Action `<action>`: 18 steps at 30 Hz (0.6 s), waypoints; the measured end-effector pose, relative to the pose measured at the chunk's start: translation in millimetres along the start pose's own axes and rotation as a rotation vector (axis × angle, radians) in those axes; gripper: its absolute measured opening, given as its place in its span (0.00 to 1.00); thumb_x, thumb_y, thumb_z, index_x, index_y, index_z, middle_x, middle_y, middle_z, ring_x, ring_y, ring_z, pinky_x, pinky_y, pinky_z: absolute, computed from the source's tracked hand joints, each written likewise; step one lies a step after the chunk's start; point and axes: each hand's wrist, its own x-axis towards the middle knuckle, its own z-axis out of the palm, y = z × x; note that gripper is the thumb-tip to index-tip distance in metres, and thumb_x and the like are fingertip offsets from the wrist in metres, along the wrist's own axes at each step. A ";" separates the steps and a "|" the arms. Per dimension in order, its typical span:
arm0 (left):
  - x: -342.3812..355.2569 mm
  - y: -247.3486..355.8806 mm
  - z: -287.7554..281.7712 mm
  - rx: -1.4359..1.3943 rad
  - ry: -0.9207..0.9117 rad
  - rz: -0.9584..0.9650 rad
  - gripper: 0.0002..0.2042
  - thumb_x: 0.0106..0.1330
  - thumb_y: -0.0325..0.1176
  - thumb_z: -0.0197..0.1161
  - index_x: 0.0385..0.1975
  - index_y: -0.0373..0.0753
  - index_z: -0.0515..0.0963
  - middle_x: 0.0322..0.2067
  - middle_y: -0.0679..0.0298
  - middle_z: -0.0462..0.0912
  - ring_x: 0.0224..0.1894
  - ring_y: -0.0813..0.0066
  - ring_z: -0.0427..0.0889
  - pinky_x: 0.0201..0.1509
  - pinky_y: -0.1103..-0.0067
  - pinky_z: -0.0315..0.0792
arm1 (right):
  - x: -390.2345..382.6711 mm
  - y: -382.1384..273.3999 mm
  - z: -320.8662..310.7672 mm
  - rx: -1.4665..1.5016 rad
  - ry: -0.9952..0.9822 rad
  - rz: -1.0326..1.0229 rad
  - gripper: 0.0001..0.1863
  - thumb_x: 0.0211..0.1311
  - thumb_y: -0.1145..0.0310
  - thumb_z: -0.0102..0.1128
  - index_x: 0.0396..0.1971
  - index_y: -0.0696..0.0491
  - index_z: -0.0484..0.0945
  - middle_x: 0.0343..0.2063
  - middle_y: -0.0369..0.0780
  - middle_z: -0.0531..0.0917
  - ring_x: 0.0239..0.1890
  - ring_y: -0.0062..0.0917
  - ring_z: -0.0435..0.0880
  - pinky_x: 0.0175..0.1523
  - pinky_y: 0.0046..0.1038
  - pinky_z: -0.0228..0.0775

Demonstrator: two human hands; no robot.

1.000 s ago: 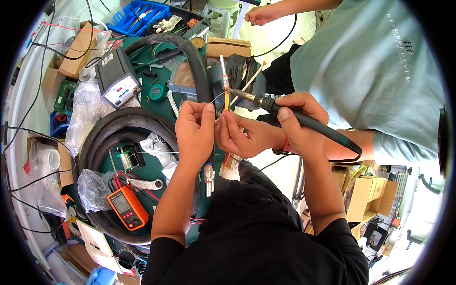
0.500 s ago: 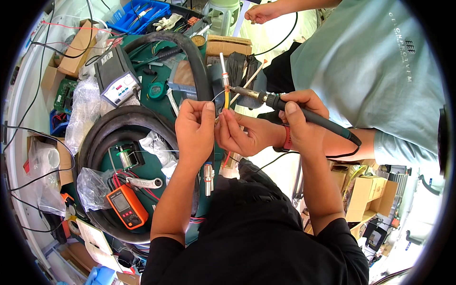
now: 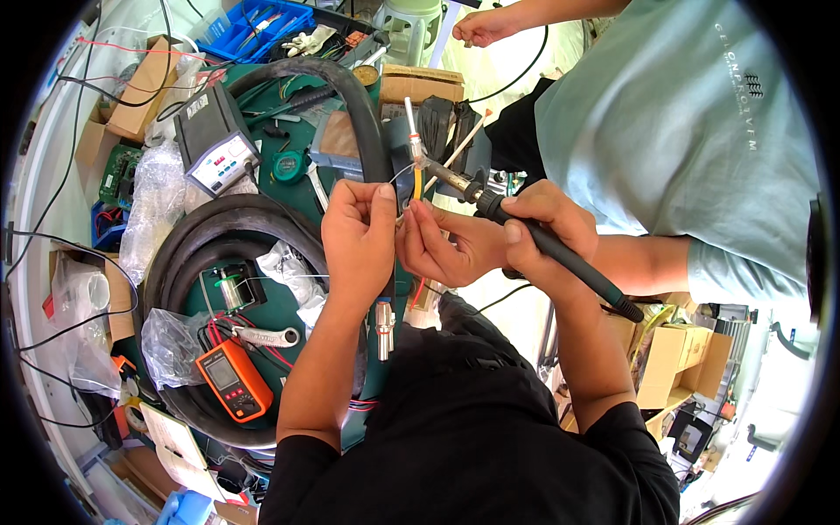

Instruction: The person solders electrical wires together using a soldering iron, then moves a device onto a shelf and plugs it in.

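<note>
My left hand point(image 3: 359, 234) pinches a thin silvery wire point(image 3: 401, 171) that reaches up to a metal connector point(image 3: 414, 131) on a yellow-sleeved wire point(image 3: 418, 182). My right hand point(image 3: 551, 229) grips a black soldering iron point(image 3: 591, 273), its tip at the joint between connector and yellow wire. A co-worker's hand point(image 3: 446, 249) holds that wire from below, between my two hands.
The green bench point(image 3: 297, 206) carries a coiled black hose point(image 3: 175, 262), a soldering station point(image 3: 213, 149), an orange meter point(image 3: 234, 381), a tape measure point(image 3: 289, 168) and a wrench. Blue trays point(image 3: 232, 39) lie at the back. The co-worker point(image 3: 665, 131) stands at the right.
My right hand has shifted a little left and down, and the iron's handle now slants more steeply. My left hand has edged slightly upward.
</note>
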 end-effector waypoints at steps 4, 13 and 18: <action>1.8 -5.4 -2.1 0.024 -0.002 0.026 0.08 0.66 0.33 0.57 0.31 0.35 0.69 0.23 0.70 0.74 0.23 0.90 0.69 0.25 0.89 0.64 | 0.6 -1.5 0.1 -0.003 0.008 0.012 0.08 0.51 0.76 0.61 0.32 0.61 0.76 0.21 0.41 0.76 0.21 0.21 0.72 0.26 0.20 0.62; 3.3 -7.7 -1.1 -0.002 -0.026 0.024 0.08 0.66 0.32 0.57 0.31 0.34 0.69 0.23 0.68 0.75 0.23 0.89 0.71 0.25 0.88 0.66 | -7.5 2.8 1.0 0.094 0.035 0.164 0.08 0.55 0.77 0.58 0.35 0.63 0.75 0.24 0.38 0.76 0.23 0.16 0.71 0.27 0.18 0.61; 4.0 -9.0 -1.7 0.015 -0.017 0.033 0.08 0.66 0.32 0.57 0.31 0.34 0.69 0.23 0.68 0.75 0.24 0.89 0.71 0.26 0.88 0.67 | -9.3 1.8 4.0 0.171 0.117 0.212 0.07 0.52 0.76 0.61 0.32 0.60 0.77 0.23 0.37 0.79 0.22 0.14 0.74 0.28 0.16 0.66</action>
